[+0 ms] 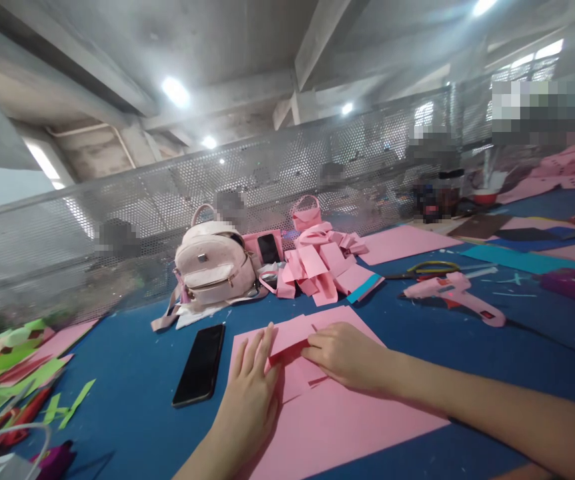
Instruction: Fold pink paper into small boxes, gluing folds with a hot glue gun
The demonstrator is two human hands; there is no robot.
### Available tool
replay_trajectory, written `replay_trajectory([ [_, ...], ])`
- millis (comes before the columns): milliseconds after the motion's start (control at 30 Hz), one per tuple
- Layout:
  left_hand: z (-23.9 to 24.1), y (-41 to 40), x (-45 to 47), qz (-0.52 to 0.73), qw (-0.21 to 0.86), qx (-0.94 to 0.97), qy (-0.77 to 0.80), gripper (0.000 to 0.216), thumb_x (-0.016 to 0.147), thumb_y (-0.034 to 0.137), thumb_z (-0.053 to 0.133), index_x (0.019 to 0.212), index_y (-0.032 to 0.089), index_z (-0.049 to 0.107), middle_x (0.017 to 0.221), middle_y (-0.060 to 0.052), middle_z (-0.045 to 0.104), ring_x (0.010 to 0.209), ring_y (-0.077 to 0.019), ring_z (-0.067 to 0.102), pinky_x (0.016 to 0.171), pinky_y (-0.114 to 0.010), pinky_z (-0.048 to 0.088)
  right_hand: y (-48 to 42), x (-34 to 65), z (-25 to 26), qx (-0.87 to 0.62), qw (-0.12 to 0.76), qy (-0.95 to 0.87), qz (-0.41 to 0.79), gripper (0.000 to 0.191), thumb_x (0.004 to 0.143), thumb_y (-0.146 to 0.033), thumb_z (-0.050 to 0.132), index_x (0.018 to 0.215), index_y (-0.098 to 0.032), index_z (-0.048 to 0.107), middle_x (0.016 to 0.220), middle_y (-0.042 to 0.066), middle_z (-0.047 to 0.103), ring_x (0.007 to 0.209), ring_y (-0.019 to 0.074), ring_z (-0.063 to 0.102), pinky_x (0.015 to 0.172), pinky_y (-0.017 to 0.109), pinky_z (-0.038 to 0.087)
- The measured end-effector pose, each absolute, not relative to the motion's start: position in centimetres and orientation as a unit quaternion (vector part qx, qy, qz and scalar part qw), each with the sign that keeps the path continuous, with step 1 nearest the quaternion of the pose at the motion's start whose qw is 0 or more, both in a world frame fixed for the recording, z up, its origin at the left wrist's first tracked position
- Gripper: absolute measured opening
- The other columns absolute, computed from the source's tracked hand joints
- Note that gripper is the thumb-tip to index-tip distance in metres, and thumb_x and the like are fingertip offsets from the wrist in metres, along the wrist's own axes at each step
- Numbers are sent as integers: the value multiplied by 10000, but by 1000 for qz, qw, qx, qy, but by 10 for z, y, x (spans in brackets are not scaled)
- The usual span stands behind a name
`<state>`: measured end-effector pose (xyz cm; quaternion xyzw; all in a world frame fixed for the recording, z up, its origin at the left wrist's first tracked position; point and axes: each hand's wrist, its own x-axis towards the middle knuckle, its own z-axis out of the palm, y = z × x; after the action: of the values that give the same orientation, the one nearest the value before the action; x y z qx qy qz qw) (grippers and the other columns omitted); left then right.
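A smaller folded piece of pink paper (295, 379) lies on a large pink sheet (347, 427) in front of me. My left hand (251, 387) rests on the left side of the folded paper, its fingers stretched out and apart. From the right, my right hand (345, 353) bends its fingers over the raised flap of the same paper and grips it; the fingertips are partly hidden. A black phone (200, 365) lies just left of my left hand.
A pale backpack (217, 263) and a heap of pink paper pieces (317, 267) stand at the back before a mesh partition (287, 160). To the right lie a pink glue gun (457, 293) with its cord and scissors (427, 269). Green paper scraps (75, 407) lie left.
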<state>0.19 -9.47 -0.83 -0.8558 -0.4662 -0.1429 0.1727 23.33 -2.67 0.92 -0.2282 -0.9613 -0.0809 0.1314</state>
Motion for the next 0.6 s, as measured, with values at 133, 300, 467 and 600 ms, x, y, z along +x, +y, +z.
replay_trajectory([
  [133,-13,-94,-5,-145,182,-852,-470,473,775,28,491,1211,197,560,1598,-149,156,1441,-367,206,1077,-595,351,-42,220,17,-198,215,-956,38,271,921,-141,458,1122,-155,639,1096,75,690,1008,199,598,895,311,421],
  [300,-18,-89,-10,-157,196,-843,-477,398,808,44,496,1152,220,591,1602,-156,106,1423,-410,230,1016,-587,417,-43,199,1,-218,180,-956,76,421,825,-58,474,1233,-89,574,1158,150,650,1075,239,577,941,355,429],
  [467,-23,-87,-6,-165,227,-840,-464,442,751,9,494,1134,197,609,1589,-185,146,1417,-403,255,991,-569,450,-31,187,-9,-249,146,-956,45,464,727,1,530,1173,-116,589,1141,166,623,1059,266,562,856,379,452],
  [600,-27,-89,-3,-184,252,-836,-451,455,753,-2,481,1149,173,622,1568,-201,221,1392,-381,328,990,-530,472,-25,175,-7,-286,103,-952,17,387,672,-9,583,1032,-146,626,1079,134,646,968,277,599,752,372,473],
])
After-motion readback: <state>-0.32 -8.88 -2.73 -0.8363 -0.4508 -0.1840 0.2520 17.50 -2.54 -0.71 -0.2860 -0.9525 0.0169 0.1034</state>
